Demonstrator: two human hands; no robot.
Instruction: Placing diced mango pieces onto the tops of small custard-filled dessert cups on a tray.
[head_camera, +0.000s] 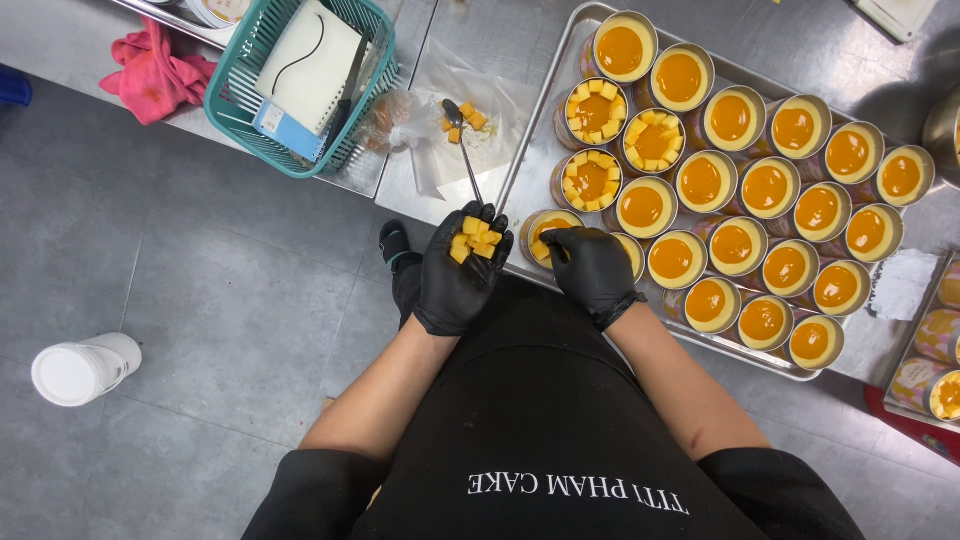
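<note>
Gloved hands portion mango cubes over a tray of filled cups.

The left hand (458, 280), in a black glove, is turned palm up with fingers curled into a cupped grip, cradling a heap of mango cubes (474, 238) just off the table (400, 185) edge. The right hand (592, 268), also gloved, is turned palm down, its fingertips pinched on a cube at the rim of the nearest cup (548, 232), at the tray's front corner. Both forearms come forward from the body, elbows out, wrists close together. The metal tray (545, 110) holds rows of cups with smooth orange filling; four near its left end are ringed with cubes. Left of it, a spoon (462, 145) lies on plastic wrap (440, 120) with loose cubes, beside a teal basket (235, 100).
</note>
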